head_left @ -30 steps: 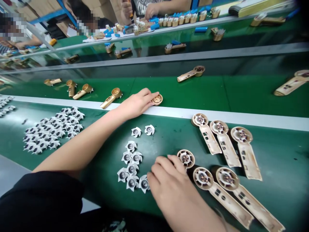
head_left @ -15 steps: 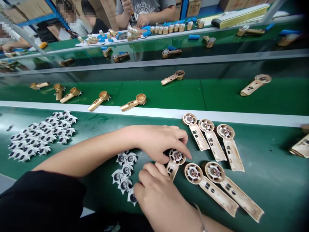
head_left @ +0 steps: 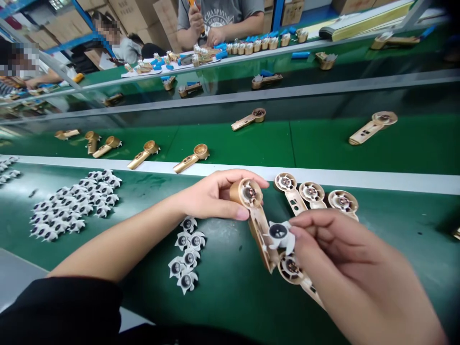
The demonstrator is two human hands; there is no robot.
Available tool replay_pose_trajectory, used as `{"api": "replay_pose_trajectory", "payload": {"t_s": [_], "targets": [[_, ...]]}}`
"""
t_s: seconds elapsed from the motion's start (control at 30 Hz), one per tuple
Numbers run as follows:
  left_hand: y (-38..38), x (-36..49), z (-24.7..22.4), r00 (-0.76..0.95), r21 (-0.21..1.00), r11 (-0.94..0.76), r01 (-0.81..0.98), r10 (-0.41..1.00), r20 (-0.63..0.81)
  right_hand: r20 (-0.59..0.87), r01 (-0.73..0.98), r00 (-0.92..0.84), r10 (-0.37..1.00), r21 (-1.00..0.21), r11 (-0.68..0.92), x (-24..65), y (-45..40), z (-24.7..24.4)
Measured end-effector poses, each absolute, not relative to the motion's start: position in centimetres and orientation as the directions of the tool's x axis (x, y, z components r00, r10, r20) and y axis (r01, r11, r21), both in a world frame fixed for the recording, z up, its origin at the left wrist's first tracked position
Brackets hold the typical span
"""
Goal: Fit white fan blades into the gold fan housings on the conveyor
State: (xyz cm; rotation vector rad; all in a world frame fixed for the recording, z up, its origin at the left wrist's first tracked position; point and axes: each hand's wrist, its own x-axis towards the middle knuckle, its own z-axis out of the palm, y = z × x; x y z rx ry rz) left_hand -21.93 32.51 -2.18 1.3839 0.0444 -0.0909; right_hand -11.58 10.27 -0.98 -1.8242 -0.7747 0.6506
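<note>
My left hand [head_left: 217, 196] grips a gold handheld fan housing [head_left: 258, 227] by its round head, thumb in front, and holds it above the green table. The housing's open side faces me, with a motor and spokes visible in the ring. Between thumb and fingers, my right hand [head_left: 348, 258] pinches a white fan blade [head_left: 279, 232] with a dark hub, just in front of the housing's handle. More white fan blades [head_left: 187, 280] lie left of the housing. Other gold housings [head_left: 312, 192] rest behind and beneath my right hand, which partly hides them.
A large group of white fan blades [head_left: 72, 206] covers the table's left part. Beyond a white strip [head_left: 323, 182], a green belt [head_left: 215, 129] carries several gold housings. Across the line, a person in a grey shirt [head_left: 230, 24] works behind rows of parts.
My left hand has raised the housing off the table. My right hand has moved from the small group of blades to the right, now with one fan blade in its fingers.
</note>
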Motion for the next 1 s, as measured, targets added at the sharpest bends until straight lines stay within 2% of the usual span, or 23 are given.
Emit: {"api": "replay_pose_trajectory", "payload": {"t_s": [0.13,0.27,0.37,0.43,0.6,0.87,1.0], "targets": [[30.7,-21.7,-2.3,0.999,0.952,0.304,0.034,-0.009,-0.033,-0.138,0.097,0.706,0.695,-0.953,-0.287,-11.3,9.8,-1.6],[29.4,-21.6,-2.1,0.996,0.922,0.379,0.076,0.021,-0.090,-0.156,0.056,0.750,0.643,-0.953,-0.297,-11.2,9.4,-1.9],[28.8,-21.7,-1.9,0.992,0.895,0.430,0.118,-0.017,-0.123,-0.152,0.057,0.758,0.635,-0.953,-0.297,-11.2,9.5,-1.7],[28.6,-21.8,-1.7,0.985,0.920,0.352,0.171,-0.079,-0.153,-0.132,0.084,0.759,0.637,-0.951,-0.298,-11.3,9.8,-1.6],[28.4,-22.0,-0.8,0.971,0.979,-0.032,0.203,-0.123,-0.206,-0.082,0.158,0.780,0.620,-0.933,-0.322,-11.6,10.2,-1.3],[29.1,-21.7,0.0,0.958,0.948,-0.278,0.154,-0.194,-0.212,0.030,0.317,0.758,0.652,-0.890,-0.328,-11.7,10.3,-1.1],[29.3,-21.6,0.3,0.961,0.907,-0.416,0.063,-0.219,-0.167,0.028,0.305,0.774,0.633,-0.892,-0.334,-12.0,10.4,-1.3]]}}
